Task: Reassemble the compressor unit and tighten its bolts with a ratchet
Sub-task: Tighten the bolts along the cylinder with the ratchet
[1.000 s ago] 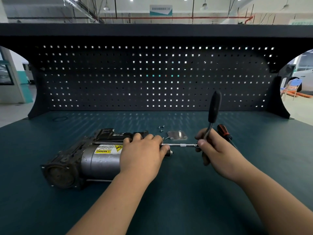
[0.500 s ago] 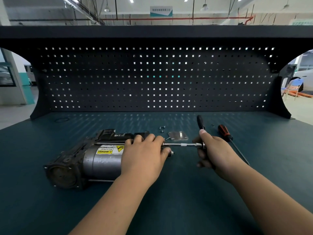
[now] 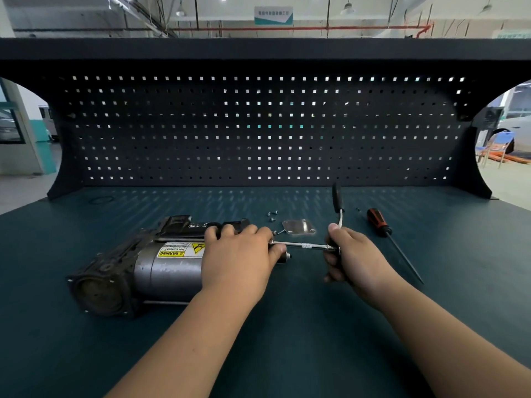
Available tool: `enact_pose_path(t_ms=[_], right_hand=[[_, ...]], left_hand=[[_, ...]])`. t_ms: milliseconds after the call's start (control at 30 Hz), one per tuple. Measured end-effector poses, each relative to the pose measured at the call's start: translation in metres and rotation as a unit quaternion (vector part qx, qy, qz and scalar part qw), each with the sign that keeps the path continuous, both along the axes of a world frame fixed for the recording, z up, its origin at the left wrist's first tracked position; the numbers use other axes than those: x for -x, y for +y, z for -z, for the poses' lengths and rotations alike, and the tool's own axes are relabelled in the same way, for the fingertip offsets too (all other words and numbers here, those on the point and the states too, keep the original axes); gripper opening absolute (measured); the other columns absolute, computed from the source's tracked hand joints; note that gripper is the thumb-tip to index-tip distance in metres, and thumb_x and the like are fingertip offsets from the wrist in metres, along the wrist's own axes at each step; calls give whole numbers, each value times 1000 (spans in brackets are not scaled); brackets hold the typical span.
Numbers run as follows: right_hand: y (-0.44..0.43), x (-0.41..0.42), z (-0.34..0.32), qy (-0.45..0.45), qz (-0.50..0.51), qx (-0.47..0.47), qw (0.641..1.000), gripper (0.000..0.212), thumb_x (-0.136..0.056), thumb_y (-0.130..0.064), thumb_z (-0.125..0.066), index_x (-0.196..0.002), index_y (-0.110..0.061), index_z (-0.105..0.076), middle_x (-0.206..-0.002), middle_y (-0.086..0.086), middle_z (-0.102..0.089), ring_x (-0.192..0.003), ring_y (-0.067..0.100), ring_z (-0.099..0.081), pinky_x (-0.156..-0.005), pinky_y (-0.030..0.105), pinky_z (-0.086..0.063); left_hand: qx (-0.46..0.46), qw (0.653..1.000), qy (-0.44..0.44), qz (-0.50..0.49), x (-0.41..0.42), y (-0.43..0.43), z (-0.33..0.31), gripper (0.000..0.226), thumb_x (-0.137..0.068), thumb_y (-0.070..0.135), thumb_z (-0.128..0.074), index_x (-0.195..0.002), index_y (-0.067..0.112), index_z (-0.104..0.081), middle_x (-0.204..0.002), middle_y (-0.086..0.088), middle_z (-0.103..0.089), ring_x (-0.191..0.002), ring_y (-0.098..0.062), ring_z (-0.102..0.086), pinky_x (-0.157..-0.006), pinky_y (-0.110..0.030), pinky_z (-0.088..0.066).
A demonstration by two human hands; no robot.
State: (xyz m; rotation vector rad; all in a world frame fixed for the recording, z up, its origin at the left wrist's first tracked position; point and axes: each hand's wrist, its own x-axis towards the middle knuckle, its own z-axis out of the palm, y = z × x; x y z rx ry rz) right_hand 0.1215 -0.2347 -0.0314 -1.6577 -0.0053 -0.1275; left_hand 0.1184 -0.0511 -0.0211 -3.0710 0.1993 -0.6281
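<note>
The compressor [image 3: 161,265] lies left-to-right on the bench [image 3: 287,326], the left hand [image 3: 238,259] curled over its right end. The right hand [image 3: 353,254] clamps the ratchet [image 3: 337,202], whose extension [image 3: 304,245] runs level leftward to the bolt (hidden under fingers).

Ratchet [image 3: 338,200] at compressor [image 3: 169,268] end

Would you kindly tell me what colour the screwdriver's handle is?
The screwdriver handle is orange-red and black, shown in the head view.
</note>
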Motion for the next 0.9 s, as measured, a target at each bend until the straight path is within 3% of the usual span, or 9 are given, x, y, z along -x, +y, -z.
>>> enact_pose_path(t_ms=[133,233,333,433,567,667,733,800,900], right_hand=[[-5,2,2,-115,38,109,987,30,-97,-31,-43,-68,-25,-47,-60,-3,-52,-52,15,-51,-57,23,-49],[-7,3,3,-148,46,162,975,25,-95,-31,-43,-71,-28,-46,-58,-5,-54,-54,8,-51,-50,11,-41],[-13,6,1,-179,43,246,952,17,-93,-37,-40,-79,-30,-45,-62,-12,-56,-57,4,-49,-57,19,-42],[-18,6,-1,-236,56,367,898,23,-90,-44,-34,-88,-25,-45,-70,-11,-58,-66,7,-53,-63,36,-43],[-15,4,0,-282,91,388,872,29,-88,-45,-30,-91,-20,-44,-67,-10,-52,-63,9,-52,-56,35,-36],[-10,1,2,-235,101,338,906,30,-90,-46,-30,-85,-19,-44,-60,-7,-49,-55,12,-46,-56,37,-37],[-2,-2,0,-154,117,216,957,34,-95,-44,-33,-82,-17,-50,-56,-7,-48,-56,15,-47,-61,42,-45],[2,-7,-3,-36,98,80,991,38,-98,-43,-35,-80,-14,-52,-47,-8,-42,-46,17,-42,-54,39,-47],[4,-6,-3,103,22,-31,994,38,-100,-45,-37,-80,-15,-47,-45,-2,-33,-35,15,-25,-41,28,-39]], left_hand=[[-6,1000,9,-12,2,-2,-1,42,-96,61,-21,-115,37,-49,-118,13,-56,-113,-24,-48,-108,-53,-13],[-6,1000,17,-16,2,-2,-2,42,-96,61,-20,-116,36,-47,-118,13,-56,-114,-24,-48,-107,-56,-14],[3,1000,16,-16,2,-3,-2,41,-96,61,-22,-116,36,-47,-119,12,-55,-114,-24,-48,-105,-56,-15],[12,1000,19,-15,2,-3,0,40,-96,60,-22,-116,35,-47,-120,11,-55,-115,-25,-47,-103,-56,-18],[17,1000,16,-13,1,-2,-1,40,-96,61,-22,-116,36,-47,-120,11,-55,-115,-24,-46,-102,-54,-21],[19,1000,10,-10,1,-2,1,42,-96,61,-23,-117,35,-48,-120,12,-55,-115,-24,-46,-99,-50,-25],[18,1000,4,-11,2,-2,2,43,-95,62,-23,-118,35,-49,-120,11,-55,-115,-24,-47,-97,-48,-27],[16,1000,-1,-12,3,-2,3,44,-95,62,-24,-117,34,-50,-119,11,-56,-114,-23,-47,-97,-48,-27],[14,1000,-2,-9,3,-1,3,43,-94,63,-25,-114,33,-49,-118,10,-56,-114,-23,-48,-97,-49,-28]])
